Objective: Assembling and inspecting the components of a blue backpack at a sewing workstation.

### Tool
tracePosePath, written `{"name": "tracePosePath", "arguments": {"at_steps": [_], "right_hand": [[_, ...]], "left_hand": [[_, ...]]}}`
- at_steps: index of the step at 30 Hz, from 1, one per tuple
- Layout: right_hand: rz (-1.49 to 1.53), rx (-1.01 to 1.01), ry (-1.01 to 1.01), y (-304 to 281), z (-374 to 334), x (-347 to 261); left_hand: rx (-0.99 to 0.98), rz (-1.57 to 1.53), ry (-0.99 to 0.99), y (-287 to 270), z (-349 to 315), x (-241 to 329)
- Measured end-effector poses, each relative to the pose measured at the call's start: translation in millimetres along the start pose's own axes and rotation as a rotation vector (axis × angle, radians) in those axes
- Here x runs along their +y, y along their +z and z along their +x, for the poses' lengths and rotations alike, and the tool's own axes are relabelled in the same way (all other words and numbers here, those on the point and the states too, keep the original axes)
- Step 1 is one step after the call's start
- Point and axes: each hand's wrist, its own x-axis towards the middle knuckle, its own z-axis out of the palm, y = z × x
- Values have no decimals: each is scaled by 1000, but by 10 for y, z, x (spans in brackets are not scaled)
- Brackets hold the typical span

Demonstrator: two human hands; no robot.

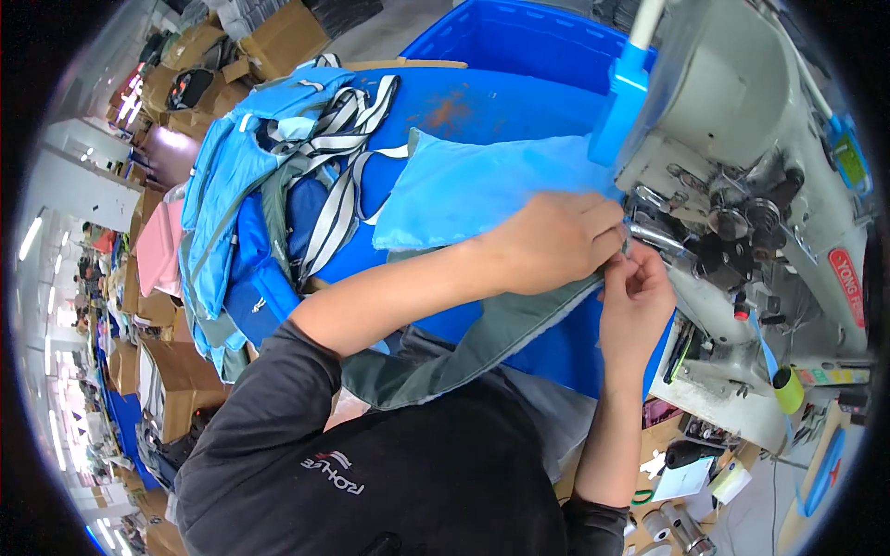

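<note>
My left hand (561,239) reaches across the light blue fabric panel (482,181), its fingers closed in a pinch beside the sewing machine's needle area. Just below it, my right hand (638,296) is closed too, thumb and fingertips meeting the left fingertips. Between them is the end of a dark grey fabric strip (505,329), mostly covered by the fingers. From there the strip curves down and left in front of my body. The blue panel lies flat, its right end beside the sewing machine (742,222).
Light blue bag pieces (232,176) and striped black-and-white straps (329,218) are heaped on the blue table (501,107) at left. Behind stands a blue bin (528,37). Cardboard boxes (181,385) line the far left; tools and thread cones (658,524) are at lower right.
</note>
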Motion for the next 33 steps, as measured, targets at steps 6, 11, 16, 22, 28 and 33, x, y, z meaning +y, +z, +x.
{"name": "tracePosePath", "arguments": {"at_steps": [6,11,16,22,28,33], "right_hand": [[-377,9,-117,55,-142,-263],[-430,-20,-228,62,-147,-167],[-360,-67,-162,-26,-196,-212],[-327,-96,-198,-69,-182,-151],[-126,-80,-181,-19,-54,100],[32,-43,-218,85,-42,-38]], "left_hand": [[-67,291,146,-181,-225,-132],[-236,400,312,-260,-217,-340],[-315,400,323,-324,-164,-291],[-366,275,176,-406,-67,-72],[-399,254,-81,-344,75,359],[-322,164,-288,-168,166,642]]}}
